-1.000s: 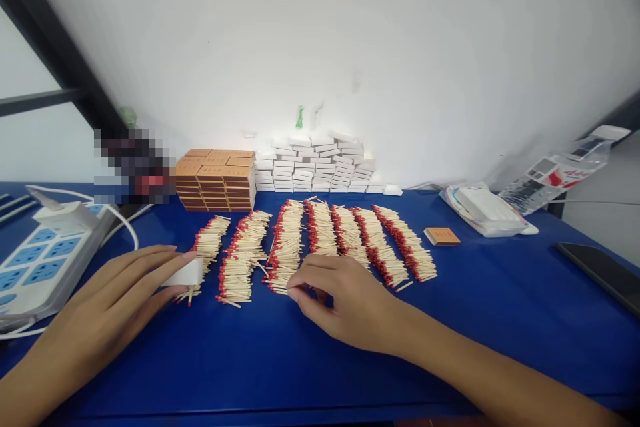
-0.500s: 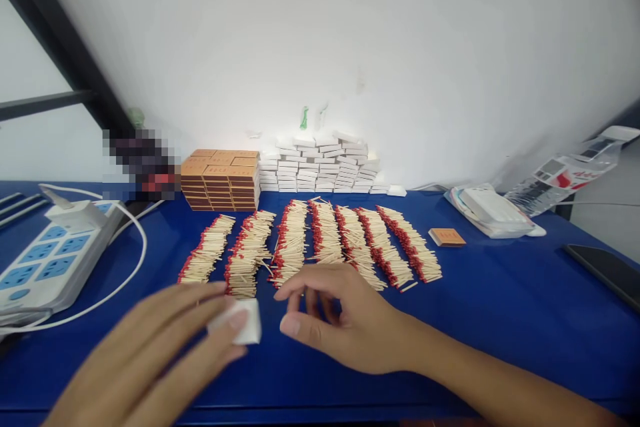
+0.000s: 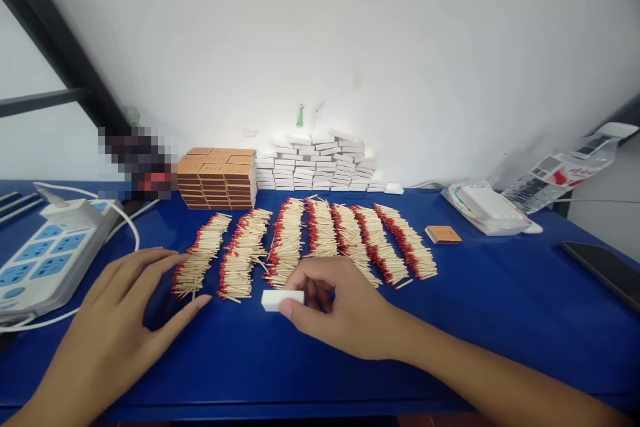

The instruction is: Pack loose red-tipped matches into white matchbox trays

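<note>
1. Seven rows of red-tipped wooden matches [image 3: 320, 240] lay loose on the blue bench [image 3: 450, 320].
2. Fingers of the right hand [image 3: 345, 310] pinched a small white cardboard box [image 3: 283, 299] resting on the bench near them.
3. The left hand [image 3: 120, 320] lay open, holding nothing.

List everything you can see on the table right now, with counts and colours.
small white box: one, white, front centre, pinched by right hand
match rows: seven, pale sticks with red heads, mid table
brown box stack: one, brown, back by the wall
white box stack: one, white, right of brown box stack
loose brown box: one, brown, right of match rows
power strip: one, white and blue, left edge
phone: one, black, right edge
plastic packets: two, clear and white, back right
table: one, blue
left hand: open, fingers by the leftmost row
right hand: holding small white box
</note>
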Action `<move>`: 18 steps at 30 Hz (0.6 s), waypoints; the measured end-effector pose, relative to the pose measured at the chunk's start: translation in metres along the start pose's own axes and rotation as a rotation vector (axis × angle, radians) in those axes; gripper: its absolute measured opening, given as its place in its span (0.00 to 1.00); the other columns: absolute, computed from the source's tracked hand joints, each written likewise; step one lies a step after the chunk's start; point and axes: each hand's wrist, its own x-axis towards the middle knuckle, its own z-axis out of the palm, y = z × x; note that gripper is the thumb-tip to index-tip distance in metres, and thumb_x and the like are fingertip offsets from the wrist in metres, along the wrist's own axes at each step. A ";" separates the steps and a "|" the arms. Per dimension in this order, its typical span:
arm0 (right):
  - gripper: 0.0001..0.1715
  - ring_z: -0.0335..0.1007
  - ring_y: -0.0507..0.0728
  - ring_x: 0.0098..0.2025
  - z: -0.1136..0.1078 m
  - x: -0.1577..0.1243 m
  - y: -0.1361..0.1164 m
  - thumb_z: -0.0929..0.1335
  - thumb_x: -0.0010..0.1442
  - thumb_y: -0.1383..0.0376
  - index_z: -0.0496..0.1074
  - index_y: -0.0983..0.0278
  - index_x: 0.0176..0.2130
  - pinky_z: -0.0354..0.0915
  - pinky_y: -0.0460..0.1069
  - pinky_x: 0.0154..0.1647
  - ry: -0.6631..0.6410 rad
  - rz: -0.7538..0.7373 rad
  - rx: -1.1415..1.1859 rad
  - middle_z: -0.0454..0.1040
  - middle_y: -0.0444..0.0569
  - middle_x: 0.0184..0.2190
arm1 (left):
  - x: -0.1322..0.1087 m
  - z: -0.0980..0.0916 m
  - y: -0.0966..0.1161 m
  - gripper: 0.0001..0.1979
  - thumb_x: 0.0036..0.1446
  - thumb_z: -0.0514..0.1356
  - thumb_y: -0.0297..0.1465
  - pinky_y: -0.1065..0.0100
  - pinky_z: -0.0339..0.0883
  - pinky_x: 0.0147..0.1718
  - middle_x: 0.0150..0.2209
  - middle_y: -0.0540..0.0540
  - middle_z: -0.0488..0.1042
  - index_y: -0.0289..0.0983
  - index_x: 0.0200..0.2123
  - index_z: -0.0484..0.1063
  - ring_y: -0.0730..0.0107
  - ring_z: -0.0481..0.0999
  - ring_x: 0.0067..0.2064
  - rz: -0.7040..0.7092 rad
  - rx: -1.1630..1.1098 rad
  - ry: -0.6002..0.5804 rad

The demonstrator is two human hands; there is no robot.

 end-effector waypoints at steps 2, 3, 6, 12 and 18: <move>0.04 0.63 0.47 0.23 -0.001 0.001 0.000 0.75 0.60 0.65 0.77 0.62 0.34 0.59 0.44 0.25 0.025 -0.017 -0.011 0.70 0.38 0.23 | 0.000 -0.002 -0.013 0.26 0.67 0.58 0.54 0.41 0.68 0.59 0.55 0.37 0.74 0.39 0.51 0.75 0.42 0.75 0.57 0.008 -0.007 -0.025; 0.04 0.63 0.47 0.23 -0.001 0.001 0.000 0.75 0.60 0.65 0.77 0.63 0.34 0.59 0.44 0.25 0.032 -0.024 -0.014 0.70 0.38 0.23 | 0.000 -0.003 -0.017 0.24 0.67 0.59 0.53 0.41 0.68 0.59 0.55 0.37 0.74 0.39 0.49 0.76 0.43 0.75 0.57 0.017 -0.014 -0.028; 0.04 0.65 0.47 0.24 0.000 0.002 0.002 0.75 0.60 0.65 0.77 0.63 0.34 0.60 0.44 0.25 0.032 -0.029 -0.025 0.71 0.39 0.23 | -0.002 -0.005 -0.023 0.16 0.67 0.62 0.47 0.45 0.68 0.58 0.54 0.40 0.74 0.41 0.46 0.79 0.47 0.75 0.55 0.067 -0.051 -0.038; 0.05 0.65 0.48 0.24 0.000 0.002 0.002 0.74 0.61 0.64 0.77 0.63 0.34 0.59 0.44 0.25 0.033 -0.024 -0.033 0.71 0.39 0.23 | 0.001 -0.006 -0.024 0.14 0.67 0.62 0.44 0.48 0.69 0.57 0.53 0.42 0.75 0.42 0.41 0.83 0.51 0.76 0.53 0.143 -0.087 -0.038; 0.05 0.65 0.48 0.23 -0.001 0.003 0.002 0.74 0.61 0.64 0.77 0.62 0.34 0.59 0.44 0.24 0.037 -0.031 -0.028 0.71 0.39 0.23 | 0.000 -0.002 -0.031 0.12 0.68 0.62 0.43 0.52 0.70 0.57 0.53 0.44 0.76 0.45 0.42 0.83 0.54 0.77 0.54 0.171 -0.090 -0.073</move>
